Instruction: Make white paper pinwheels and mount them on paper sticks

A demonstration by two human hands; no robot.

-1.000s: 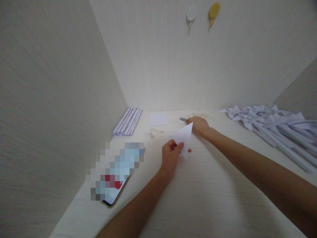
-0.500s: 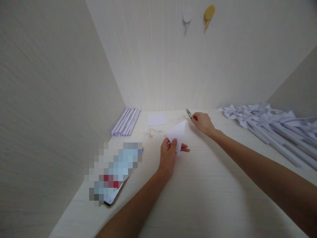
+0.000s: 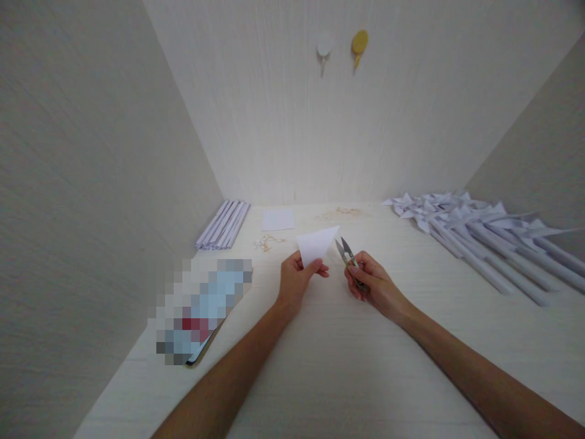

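Note:
A white piece of paper, folded to a pointed shape, is pinched by my left hand, with the thumb on its front. Its sharp corner points up and right. My right hand grips a pair of thread snips, its fingers wrapped round the handle. The two blades stand apart and point up and left, close to the paper's right corner but not touching it.
Rolled paper sticks lie at the back left beside a white paper square. Small pins are scattered in front of it. A phone lies left, its screen blurred. Paper pinwheels are heaped at right; hooks hang on the wall.
My right hand has come down and toward me, with the snips now fully in view beside the paper. The paper in my left hand has tilted. The camera view has shifted slightly.

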